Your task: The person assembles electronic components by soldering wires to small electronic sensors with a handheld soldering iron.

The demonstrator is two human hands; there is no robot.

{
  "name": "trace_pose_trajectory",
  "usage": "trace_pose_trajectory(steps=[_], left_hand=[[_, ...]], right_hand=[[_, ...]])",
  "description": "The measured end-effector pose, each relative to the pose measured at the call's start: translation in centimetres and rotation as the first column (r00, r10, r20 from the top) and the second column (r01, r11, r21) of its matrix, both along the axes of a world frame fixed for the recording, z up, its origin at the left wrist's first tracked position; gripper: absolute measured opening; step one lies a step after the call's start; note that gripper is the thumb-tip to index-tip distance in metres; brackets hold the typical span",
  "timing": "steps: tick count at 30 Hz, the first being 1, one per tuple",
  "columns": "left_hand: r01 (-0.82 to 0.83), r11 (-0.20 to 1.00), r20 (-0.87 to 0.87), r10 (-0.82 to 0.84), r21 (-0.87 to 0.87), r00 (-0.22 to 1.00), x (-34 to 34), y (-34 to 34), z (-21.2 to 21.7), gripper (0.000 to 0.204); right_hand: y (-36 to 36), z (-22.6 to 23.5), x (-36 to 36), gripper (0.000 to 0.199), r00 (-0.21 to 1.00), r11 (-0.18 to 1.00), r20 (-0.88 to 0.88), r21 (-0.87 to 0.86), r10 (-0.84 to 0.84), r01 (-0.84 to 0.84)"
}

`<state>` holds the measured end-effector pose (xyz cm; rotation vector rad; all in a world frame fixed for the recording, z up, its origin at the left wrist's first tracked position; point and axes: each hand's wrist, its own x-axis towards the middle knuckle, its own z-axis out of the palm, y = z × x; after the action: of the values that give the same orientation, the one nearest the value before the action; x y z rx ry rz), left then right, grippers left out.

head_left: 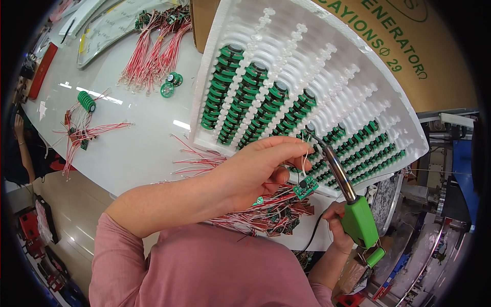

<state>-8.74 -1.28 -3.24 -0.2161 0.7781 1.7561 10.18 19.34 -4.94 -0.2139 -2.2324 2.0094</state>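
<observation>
My left hand (266,166) reaches over a white foam tray (207,77), thumb and fingers pinched on thin wires. A small green circuit board (306,188) dangles from those wires below the fingertips. In my right hand (338,225) is a green soldering gun (359,222); its metal barrel slants up and left. The tip comes close to the left fingertips, over a row of round green-rimmed parts (279,100) standing in the tray's slots. Whether the tip touches a part is too small to tell. Beneath my left wrist lies a heap of red-and-white wired boards (271,212).
Another bundle of wired boards (158,46) lies at the table's far side, beside loose round parts (167,90). Farther left are a short stack of round parts (87,101) and more wires. A cardboard box (434,66) stands behind the tray. Another person's arm (24,148) shows at far left.
</observation>
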Motion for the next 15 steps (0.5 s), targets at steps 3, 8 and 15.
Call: trace_pose_trajectory(steps=[3, 8, 15], left_hand=[[-0.001, 1.000, 0.001, 0.001, -0.001, 1.000, 0.00, 0.00, 0.04, 0.011], [-0.003, 1.000, 0.008, 0.003, -0.006, 1.000, 0.02, -0.03, 0.01, 0.012], [-0.005, 1.000, -0.006, 0.005, 0.005, 1.000, 0.09, 0.04, -0.10, 0.013]], right_hand=[[0.08, -0.30, 0.10, 0.028, 1.000, 0.999, 0.009, 0.035, -0.003, 0.003], [0.10, -0.10, 0.17, 0.028, 1.000, 0.998, 0.027, 0.064, -0.013, 0.012], [0.20, 0.08, 0.19, 0.028, 1.000, 0.999, 0.007, 0.050, 0.003, -0.003]])
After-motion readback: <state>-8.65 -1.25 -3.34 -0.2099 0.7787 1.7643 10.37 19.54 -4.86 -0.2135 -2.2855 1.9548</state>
